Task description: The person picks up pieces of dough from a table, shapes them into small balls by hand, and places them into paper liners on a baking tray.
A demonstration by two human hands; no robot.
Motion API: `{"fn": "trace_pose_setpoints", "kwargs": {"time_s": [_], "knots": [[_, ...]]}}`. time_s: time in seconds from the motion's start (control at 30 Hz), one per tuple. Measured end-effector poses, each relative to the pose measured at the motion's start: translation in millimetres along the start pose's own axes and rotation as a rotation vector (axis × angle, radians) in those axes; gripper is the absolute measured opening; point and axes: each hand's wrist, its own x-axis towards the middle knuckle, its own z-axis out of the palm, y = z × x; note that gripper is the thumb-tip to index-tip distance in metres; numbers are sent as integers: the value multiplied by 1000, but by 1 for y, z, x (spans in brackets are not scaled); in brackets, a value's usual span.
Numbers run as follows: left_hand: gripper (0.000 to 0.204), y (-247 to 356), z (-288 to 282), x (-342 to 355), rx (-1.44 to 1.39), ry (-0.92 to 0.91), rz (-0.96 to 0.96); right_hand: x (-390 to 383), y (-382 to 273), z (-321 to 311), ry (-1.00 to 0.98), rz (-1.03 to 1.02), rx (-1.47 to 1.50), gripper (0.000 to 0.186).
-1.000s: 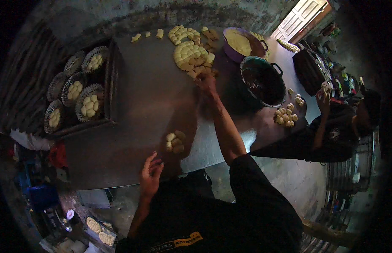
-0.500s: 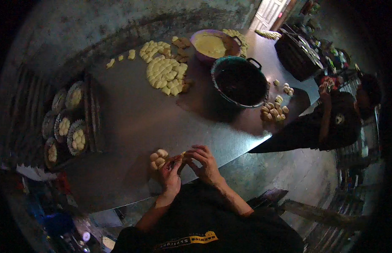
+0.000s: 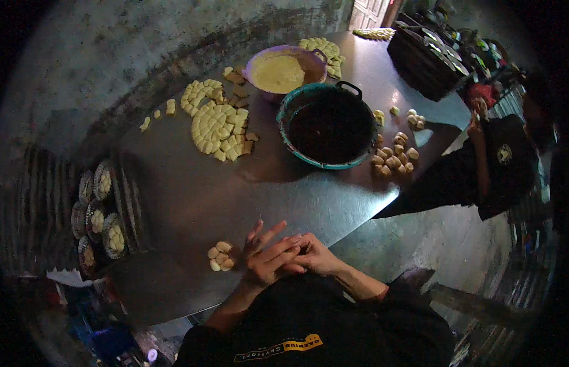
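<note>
In front of my body, over the near edge of the metal table (image 3: 192, 196), my two hands meet. My left hand (image 3: 267, 260) has its fingers stretched and spread. Against its fingers press the curled fingertips of my right hand (image 3: 318, 254); whatever lies between the hands is hidden. A small cluster of pale dough balls (image 3: 221, 256) rests on the table just left of my left hand, apart from it. Farther off, a sheet of cut dough pieces (image 3: 218, 128) lies beside brownish pieces.
A green basin (image 3: 283, 131) with dark contents and a purple basin (image 3: 252, 78) with pale yellow contents stand mid-table. More dough balls (image 3: 393, 160) sit at right, near another person (image 3: 498, 159). Dough-filled paper cups (image 3: 116, 235) fill a dark tray at left. A dark crate (image 3: 422, 61) stands far right.
My hands have drawn together and away from the dough cluster, and my left fingers have gone from pinching to spread. The view has shifted slightly. The dough cluster stays on the table.
</note>
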Motion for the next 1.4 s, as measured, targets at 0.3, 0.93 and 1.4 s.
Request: {"fn": "trace_pose_setpoints", "kwargs": {"time_s": [0.3, 0.93, 1.4], "knots": [[77, 0, 46, 4, -444, 357, -180, 38, -93, 0, -534, 255, -177, 23], [124, 68, 10, -99, -273, 1260, -1343, 437, -209, -295, 37, 304, -1833, 55], [67, 31, -34, -98, -607, 1082, -1022, 410, -208, -204, 314, 3, -2047, 54]]}}
